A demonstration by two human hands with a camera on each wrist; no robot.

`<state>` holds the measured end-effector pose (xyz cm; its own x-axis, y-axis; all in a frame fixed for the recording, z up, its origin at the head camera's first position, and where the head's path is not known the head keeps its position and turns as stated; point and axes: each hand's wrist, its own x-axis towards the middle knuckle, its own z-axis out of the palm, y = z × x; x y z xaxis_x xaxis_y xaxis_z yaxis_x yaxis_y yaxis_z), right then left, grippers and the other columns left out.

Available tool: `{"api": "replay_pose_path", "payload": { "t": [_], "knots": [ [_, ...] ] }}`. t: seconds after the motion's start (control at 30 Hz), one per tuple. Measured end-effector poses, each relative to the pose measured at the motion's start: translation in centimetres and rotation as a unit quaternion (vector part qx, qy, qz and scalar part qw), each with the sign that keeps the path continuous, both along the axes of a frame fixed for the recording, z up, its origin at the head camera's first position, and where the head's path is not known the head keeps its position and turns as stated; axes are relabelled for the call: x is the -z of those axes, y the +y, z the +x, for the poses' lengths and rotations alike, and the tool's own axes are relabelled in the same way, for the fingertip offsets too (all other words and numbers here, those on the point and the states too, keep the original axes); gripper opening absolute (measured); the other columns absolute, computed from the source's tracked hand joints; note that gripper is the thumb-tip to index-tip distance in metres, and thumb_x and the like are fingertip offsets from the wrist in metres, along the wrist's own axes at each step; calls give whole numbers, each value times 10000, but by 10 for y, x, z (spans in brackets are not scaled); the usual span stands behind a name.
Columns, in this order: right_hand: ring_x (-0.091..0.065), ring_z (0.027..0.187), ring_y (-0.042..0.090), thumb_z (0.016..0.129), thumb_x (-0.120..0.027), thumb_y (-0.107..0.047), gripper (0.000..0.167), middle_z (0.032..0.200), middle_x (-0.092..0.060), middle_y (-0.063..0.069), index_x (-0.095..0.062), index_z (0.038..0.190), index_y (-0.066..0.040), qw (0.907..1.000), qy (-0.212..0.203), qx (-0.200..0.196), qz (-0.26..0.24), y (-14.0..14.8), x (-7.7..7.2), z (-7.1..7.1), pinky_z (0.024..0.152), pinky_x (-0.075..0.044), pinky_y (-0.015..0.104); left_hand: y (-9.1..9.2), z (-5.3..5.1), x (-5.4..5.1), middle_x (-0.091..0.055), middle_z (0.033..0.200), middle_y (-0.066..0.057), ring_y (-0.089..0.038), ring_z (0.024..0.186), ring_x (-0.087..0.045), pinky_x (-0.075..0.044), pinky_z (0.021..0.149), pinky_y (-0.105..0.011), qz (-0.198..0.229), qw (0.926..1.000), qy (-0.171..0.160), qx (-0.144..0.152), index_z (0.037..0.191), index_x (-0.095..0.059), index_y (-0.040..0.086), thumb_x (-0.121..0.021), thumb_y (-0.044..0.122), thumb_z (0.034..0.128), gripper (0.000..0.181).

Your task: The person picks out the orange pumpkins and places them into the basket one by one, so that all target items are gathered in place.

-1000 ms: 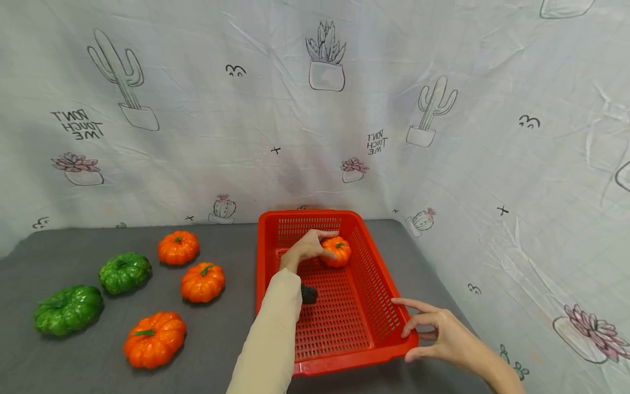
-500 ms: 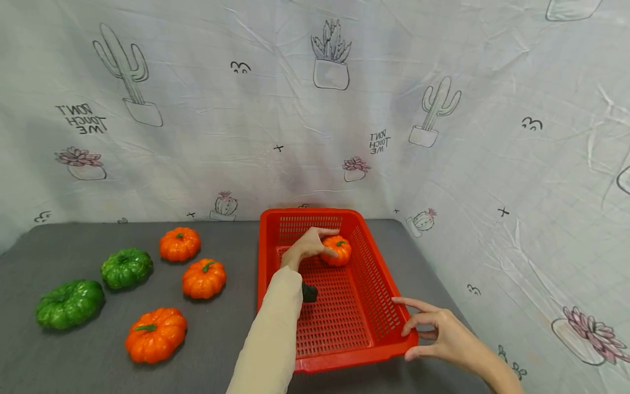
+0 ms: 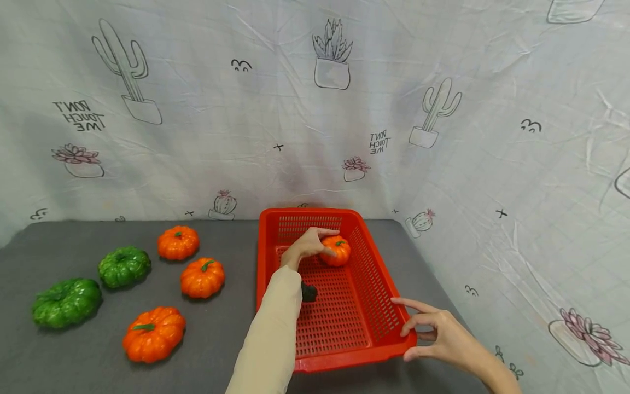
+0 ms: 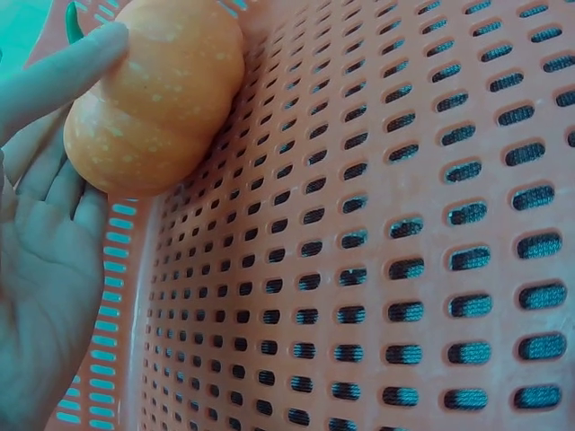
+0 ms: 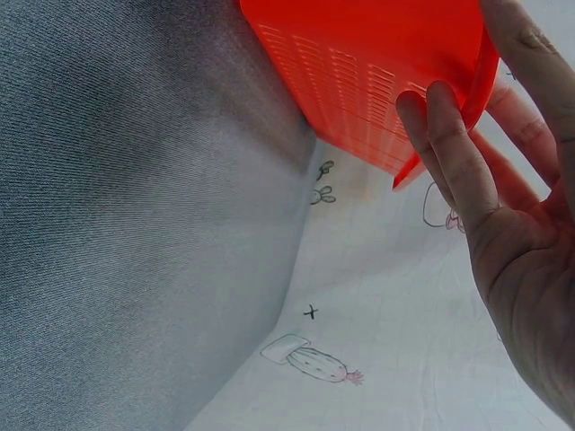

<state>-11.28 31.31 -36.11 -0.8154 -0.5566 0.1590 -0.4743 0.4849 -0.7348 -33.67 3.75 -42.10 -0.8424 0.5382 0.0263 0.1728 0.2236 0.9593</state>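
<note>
1. Pumpkin (image 3: 340, 255) sits inside the basket (image 3: 344, 361), near its far right corner.
2. Left hand (image 3: 307, 246): grip half-curled, thumb and fingers spanning the pumpkin; light, even pressure should handle it best.
3. Right hand (image 3: 440, 335): grip hooked loosely round the basket's near right corner, which should brace it.
4. Surface (image 3: 221, 345): three orange pumpkins (image 3: 153, 336) and two green pumpkins (image 3: 67, 304) lie towards its left edge.
</note>
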Motion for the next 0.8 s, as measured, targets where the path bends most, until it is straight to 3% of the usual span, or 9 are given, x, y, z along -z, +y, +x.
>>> {"api": "replay_pose_path", "payload": {
  "t": [0.37, 0.6, 0.7, 0.8],
  "knots": [
    [-519, 1160, 65, 720, -821, -130, 229, 1340, -492, 233, -686, 898, -181, 10000, -70, 63, 24, -1, 0, 0, 747, -557, 315, 0, -1, 2, -537, 1377, -68, -246, 1246, -497, -434, 999, -372, 226, 9993, -216, -220, 1354, -551, 57, -767, 2, 770, 624],
    [-511, 1174, 59, 712, -826, -129, 235, 1352, -489, 229, -687, 893, -185, 9999, -84, 77, 16, -3, 0, 0, 746, -556, 296, -4, -3, -2, -550, 1358, -96, -252, 1258, -491, -413, 1021, -396, 354, 9991, -34, -246, 1330, -572, 38, -774, 33, 783, 583],
    [-511, 1178, 63, 708, -830, -139, 236, 1354, -489, 227, -688, 889, -191, 9999, -42, 84, 59, -3, 0, 0, 741, -557, 296, -7, -5, -11, -549, 1361, -79, -237, 1305, -438, -373, 1052, -429, 330, 9990, 145, -253, 1327, -581, 57, -770, 95, 809, 553],
    [-517, 1161, 54, 706, -832, -144, 239, 1355, -492, 215, -689, 889, -199, 9998, 36, 138, 112, -1, -2, 1, 730, -564, 329, -7, -8, -31, -546, 1367, -57, -223, 1326, -410, -349, 1066, -442, 224, 9989, 379, -141, 1331, -582, 77, -745, 172, 846, 521]
  ]
}}
